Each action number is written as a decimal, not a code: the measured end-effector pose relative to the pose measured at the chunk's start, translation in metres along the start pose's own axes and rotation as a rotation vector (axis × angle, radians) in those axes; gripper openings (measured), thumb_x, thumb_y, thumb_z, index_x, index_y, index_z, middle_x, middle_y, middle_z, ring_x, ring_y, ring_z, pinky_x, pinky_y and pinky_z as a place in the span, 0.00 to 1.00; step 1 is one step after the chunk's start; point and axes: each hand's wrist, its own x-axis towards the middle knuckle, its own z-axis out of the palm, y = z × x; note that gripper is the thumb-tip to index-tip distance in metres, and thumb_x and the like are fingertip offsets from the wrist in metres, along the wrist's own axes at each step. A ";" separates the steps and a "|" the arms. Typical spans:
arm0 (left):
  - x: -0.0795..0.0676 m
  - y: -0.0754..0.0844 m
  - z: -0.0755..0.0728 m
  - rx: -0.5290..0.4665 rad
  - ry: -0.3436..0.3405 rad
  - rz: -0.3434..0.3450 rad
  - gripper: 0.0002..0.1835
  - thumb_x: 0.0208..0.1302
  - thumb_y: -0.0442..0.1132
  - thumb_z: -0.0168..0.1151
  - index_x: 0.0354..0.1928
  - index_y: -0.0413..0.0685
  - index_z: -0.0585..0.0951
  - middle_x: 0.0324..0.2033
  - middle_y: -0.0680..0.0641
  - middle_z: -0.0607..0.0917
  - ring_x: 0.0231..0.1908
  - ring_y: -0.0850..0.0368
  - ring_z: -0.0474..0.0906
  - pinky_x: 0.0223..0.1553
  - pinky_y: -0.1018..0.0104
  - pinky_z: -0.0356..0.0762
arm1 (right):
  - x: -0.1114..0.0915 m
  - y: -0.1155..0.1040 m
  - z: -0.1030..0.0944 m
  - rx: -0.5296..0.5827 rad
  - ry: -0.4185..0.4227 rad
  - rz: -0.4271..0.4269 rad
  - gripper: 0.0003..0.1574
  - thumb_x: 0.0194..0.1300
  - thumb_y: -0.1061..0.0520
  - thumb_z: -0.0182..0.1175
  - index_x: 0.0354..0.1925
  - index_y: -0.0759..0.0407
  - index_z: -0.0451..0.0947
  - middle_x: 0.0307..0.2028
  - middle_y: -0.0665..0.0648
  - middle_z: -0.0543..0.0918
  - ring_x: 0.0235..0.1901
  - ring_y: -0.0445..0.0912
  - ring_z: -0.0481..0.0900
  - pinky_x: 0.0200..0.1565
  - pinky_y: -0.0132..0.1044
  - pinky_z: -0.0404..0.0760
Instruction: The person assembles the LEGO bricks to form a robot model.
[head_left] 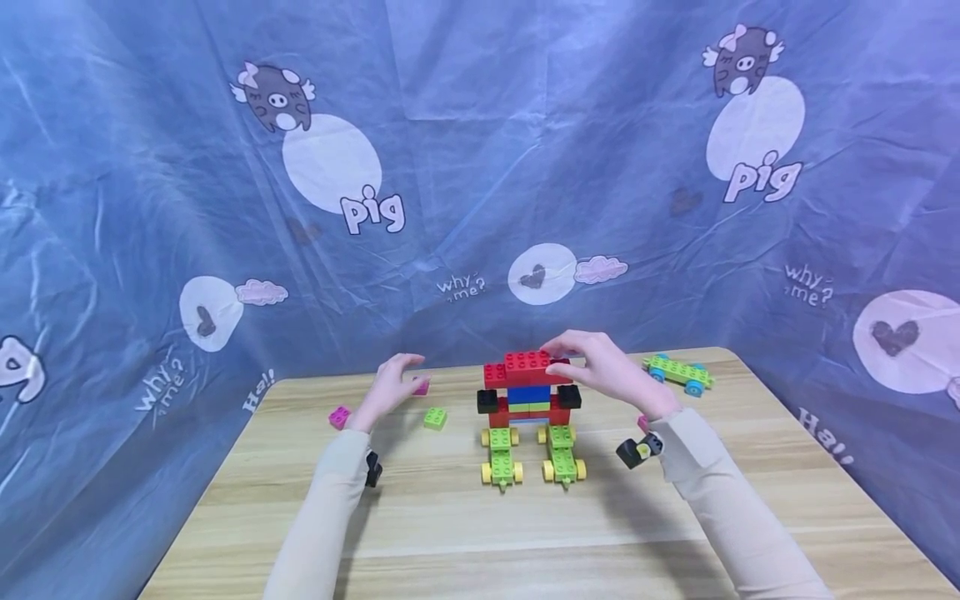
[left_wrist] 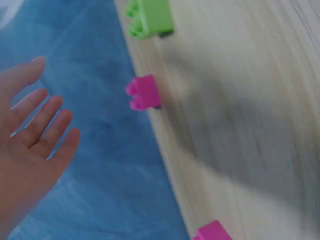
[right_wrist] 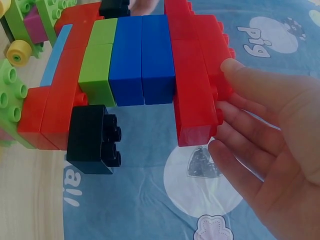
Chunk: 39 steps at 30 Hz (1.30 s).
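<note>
In the middle of the table stands a toy brick build on two green wheeled bases with yellow wheels. Red bricks top it, above blue bricks and lime ones, and a black brick sticks out at each side. My right hand is at the right end of the top red brick, its thumb on the near side and fingers curving behind. To the left, my left hand hovers over the table with spread, loosely bent fingers and nothing in them.
A green brick and pink bricks lie on the left of the table. At the back right is a green wheeled base with blue wheels. Behind the table edge hangs a blue printed cloth.
</note>
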 end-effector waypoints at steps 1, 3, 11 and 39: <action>0.000 -0.003 0.001 0.012 -0.022 -0.013 0.25 0.57 0.40 0.65 0.55 0.37 0.75 0.54 0.36 0.78 0.58 0.40 0.71 0.65 0.45 0.62 | 0.000 0.000 0.000 -0.001 -0.001 -0.004 0.21 0.58 0.49 0.65 0.50 0.53 0.79 0.43 0.50 0.84 0.42 0.43 0.82 0.45 0.40 0.83; -0.001 -0.010 0.002 0.051 -0.061 -0.033 0.26 0.57 0.40 0.65 0.57 0.37 0.74 0.56 0.36 0.77 0.60 0.38 0.69 0.66 0.45 0.62 | 0.000 -0.001 0.000 -0.003 -0.004 -0.009 0.21 0.58 0.50 0.64 0.50 0.53 0.79 0.43 0.50 0.84 0.42 0.43 0.82 0.45 0.40 0.83; -0.008 -0.031 0.010 0.126 -0.176 -0.035 0.30 0.57 0.34 0.63 0.61 0.33 0.68 0.58 0.31 0.73 0.60 0.34 0.68 0.65 0.42 0.63 | 0.000 -0.003 0.003 -0.001 -0.014 -0.009 0.20 0.58 0.50 0.65 0.50 0.52 0.79 0.43 0.49 0.84 0.42 0.42 0.81 0.45 0.38 0.83; -0.026 -0.042 0.012 0.299 -0.142 0.112 0.17 0.44 0.23 0.62 0.41 0.30 0.82 0.38 0.38 0.78 0.41 0.45 0.75 0.49 0.52 0.77 | 0.000 -0.001 0.000 -0.019 -0.009 -0.005 0.22 0.58 0.49 0.64 0.50 0.53 0.79 0.43 0.50 0.84 0.42 0.43 0.82 0.46 0.41 0.83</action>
